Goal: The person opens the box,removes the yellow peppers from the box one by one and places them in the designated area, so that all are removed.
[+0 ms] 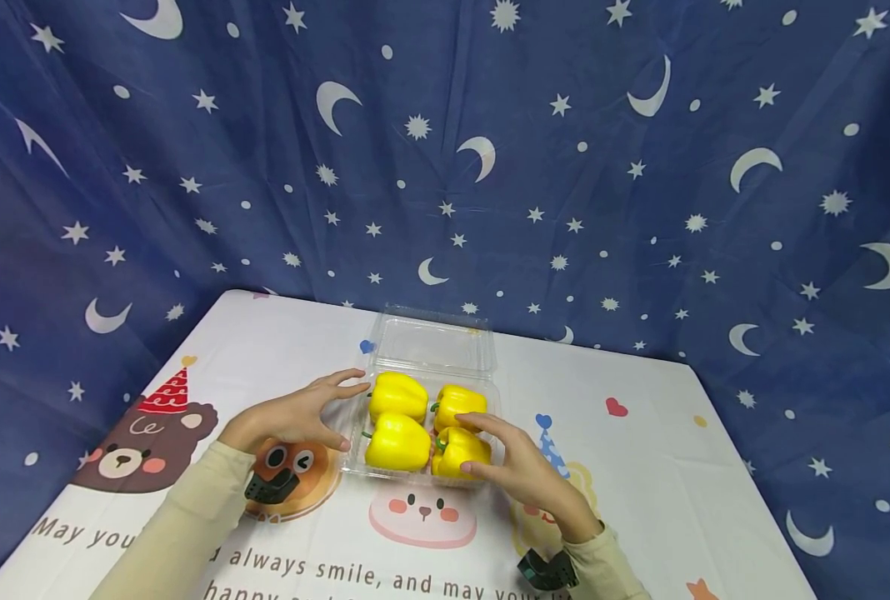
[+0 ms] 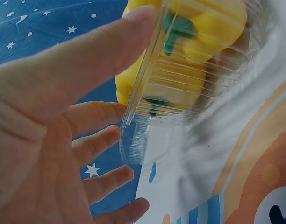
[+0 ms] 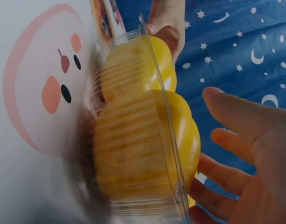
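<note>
A clear plastic clamshell box [image 1: 349, 463] sits on the table with several yellow bell peppers in its base. Its clear lid [image 1: 433, 343] lies folded back behind it. My left hand [image 1: 302, 414] is at the box's left side, fingers spread; in the left wrist view its thumb and index fingertip are at the rim [image 2: 142, 70]. Over the right side reaches my right hand [image 1: 523, 467], its fingers bent loosely above the back right pepper [image 1: 456, 402] and its thumb by the front right pepper [image 1: 460, 450]. In the right wrist view the right thumb stands apart from the near pepper [image 3: 180, 135].
A white tablecloth [image 1: 640, 483] with cartoon animals and printed words covers the table. Behind the table hangs a dark blue curtain [image 1: 535, 100] with moons and stars. Dark straps with devices [image 1: 272, 485] are on both wrists.
</note>
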The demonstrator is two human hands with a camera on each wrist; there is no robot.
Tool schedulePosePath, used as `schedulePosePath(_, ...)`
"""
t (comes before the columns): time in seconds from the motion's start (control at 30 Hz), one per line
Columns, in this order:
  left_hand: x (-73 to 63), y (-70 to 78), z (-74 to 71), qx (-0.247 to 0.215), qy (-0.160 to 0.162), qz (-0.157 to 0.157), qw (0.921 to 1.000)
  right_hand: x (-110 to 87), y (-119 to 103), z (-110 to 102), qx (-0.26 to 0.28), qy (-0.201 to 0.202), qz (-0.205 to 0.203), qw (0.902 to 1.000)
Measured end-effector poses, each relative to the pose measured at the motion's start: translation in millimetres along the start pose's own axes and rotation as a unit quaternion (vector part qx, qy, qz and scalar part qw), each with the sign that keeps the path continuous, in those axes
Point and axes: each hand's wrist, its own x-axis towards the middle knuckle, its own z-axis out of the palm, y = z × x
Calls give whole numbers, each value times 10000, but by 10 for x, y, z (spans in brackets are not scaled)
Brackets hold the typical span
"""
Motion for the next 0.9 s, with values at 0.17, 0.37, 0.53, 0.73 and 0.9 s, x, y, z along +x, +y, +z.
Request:
schedulePosePath(0.17, 11, 0, 3, 5, 3, 9, 10000, 7, 9, -14, -66, -201, -71, 9998)
schedulePosePath(0.37, 31, 3, 1, 14, 20, 36, 10000, 22, 16, -10, -459, -132, -196, 9987)
schedulePosePath(0.53, 31, -6, 5, 0, -20, -7, 10000, 7, 17, 12, -959, -73, -147, 9953)
schedulePosePath(0.73, 23, -11, 8, 39, -28, 18, 10000, -14, 15, 21, -1125, -109, -62, 9936)
schedulePosePath(0.9, 14, -4, 7, 50, -16, -6, 10000, -7, 15, 21, -1217, -181, -64, 9924)
